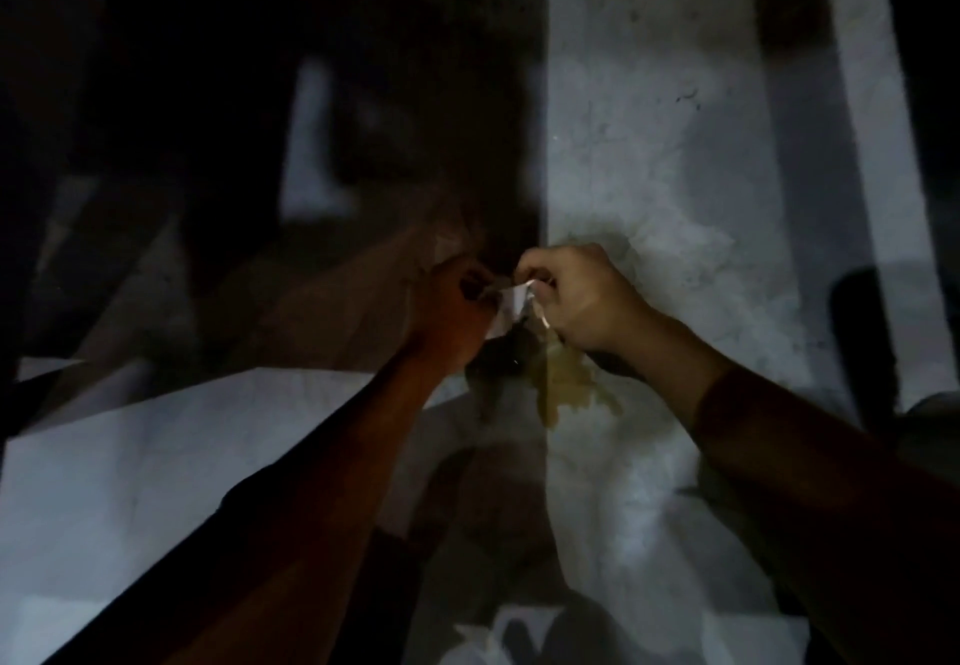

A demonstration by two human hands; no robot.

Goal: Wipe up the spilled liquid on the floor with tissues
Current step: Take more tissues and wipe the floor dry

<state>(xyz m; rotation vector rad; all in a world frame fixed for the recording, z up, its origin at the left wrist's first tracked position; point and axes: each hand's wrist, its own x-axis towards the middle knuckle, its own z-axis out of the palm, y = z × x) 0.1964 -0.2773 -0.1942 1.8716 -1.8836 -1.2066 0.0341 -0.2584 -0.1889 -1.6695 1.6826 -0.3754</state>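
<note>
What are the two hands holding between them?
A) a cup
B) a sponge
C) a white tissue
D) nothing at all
C: the left hand and the right hand both pinch a small crumpled white tissue, held just above the yellowish spill on the floor.
</note>
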